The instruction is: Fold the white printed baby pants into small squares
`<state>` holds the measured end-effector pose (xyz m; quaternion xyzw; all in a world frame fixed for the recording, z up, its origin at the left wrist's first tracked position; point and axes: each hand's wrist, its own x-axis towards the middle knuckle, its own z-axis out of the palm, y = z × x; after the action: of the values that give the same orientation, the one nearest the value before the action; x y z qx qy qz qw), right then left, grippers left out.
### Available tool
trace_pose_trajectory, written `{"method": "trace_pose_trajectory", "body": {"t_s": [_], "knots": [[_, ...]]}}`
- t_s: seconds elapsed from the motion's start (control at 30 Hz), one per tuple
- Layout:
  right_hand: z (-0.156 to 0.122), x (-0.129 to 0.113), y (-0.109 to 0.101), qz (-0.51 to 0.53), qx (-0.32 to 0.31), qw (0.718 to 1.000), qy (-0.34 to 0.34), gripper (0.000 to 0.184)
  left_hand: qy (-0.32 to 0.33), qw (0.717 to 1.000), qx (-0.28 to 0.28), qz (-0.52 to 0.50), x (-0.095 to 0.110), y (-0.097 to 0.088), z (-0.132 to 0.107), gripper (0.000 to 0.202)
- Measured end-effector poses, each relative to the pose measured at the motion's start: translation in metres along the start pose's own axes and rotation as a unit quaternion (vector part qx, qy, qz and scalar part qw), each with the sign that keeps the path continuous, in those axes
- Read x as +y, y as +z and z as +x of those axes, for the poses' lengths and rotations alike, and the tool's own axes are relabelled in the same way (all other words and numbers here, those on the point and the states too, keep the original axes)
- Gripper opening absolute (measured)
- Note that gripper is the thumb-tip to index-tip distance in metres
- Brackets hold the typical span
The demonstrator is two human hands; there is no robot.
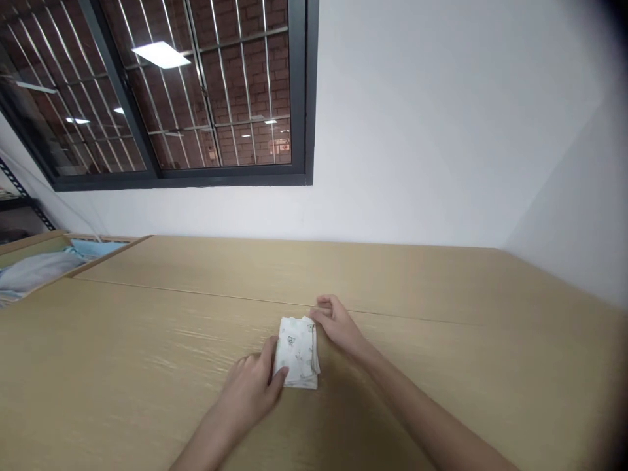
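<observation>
A small white cloth (296, 350) with a faint printed pattern lies folded into a layered rectangle on the wooden tabletop. My left hand (252, 383) grips its left side, the thumb on top near the lower left corner and the fingers along the edge. At the upper right corner is my right hand (338, 326), its thumb by the cloth and its bent fingers a little apart from the thumb. Whether that thumb presses on the cloth cannot be made out. The layers show slightly uneven along the right and lower edges.
The wide wooden tabletop (147, 340) has a seam across it and meets a white wall (417, 131). At the left, an open wooden compartment (105, 258) holds pale and blue fabric (44, 268). A dark-framed barred window (235, 173) is above.
</observation>
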<state>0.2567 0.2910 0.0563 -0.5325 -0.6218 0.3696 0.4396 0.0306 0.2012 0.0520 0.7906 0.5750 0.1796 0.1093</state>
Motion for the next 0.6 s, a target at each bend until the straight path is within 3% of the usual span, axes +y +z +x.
{"method": "trace_pose_trajectory", "body": {"t_s": [0.07, 0.13, 0.23, 0.33, 0.4, 0.47, 0.6], "knots": [[-0.002, -0.009, -0.001, -0.017, 0.017, 0.999, -0.048, 0.033, 0.025, 0.999, 0.032, 0.035, 0.004, -0.003, -0.001, 0.028], [-0.010, -0.022, -0.003, -0.037, -0.023, 0.993, -0.109, 0.039, 0.093, 0.995, 0.046, 0.010, 0.010, -0.006, -0.004, 0.026], [-0.030, -0.046, -0.002, -0.100, -0.167, 0.958, -0.212, 0.044, 0.194, 0.980, -0.004, -0.038, 0.023, -0.002, -0.013, 0.044], [-0.050, -0.061, 0.003, -0.153, -0.304, 0.893, -0.293, 0.043, 0.206, 0.975, -0.054, -0.058, 0.035, 0.010, -0.022, 0.061], [-0.058, -0.062, 0.008, -0.169, -0.355, 0.867, -0.306, 0.043, 0.198, 0.977, -0.055, -0.056, 0.040, 0.019, -0.024, 0.058], [-0.059, -0.055, 0.012, -0.186, -0.372, 0.858, -0.301, 0.043, 0.203, 0.977, -0.051, -0.037, 0.043, 0.025, -0.024, 0.051], [-0.048, -0.027, 0.010, -0.240, -0.351, 0.858, -0.289, 0.043, 0.209, 0.977, -0.043, -0.006, 0.041, 0.027, -0.021, 0.052]]}}
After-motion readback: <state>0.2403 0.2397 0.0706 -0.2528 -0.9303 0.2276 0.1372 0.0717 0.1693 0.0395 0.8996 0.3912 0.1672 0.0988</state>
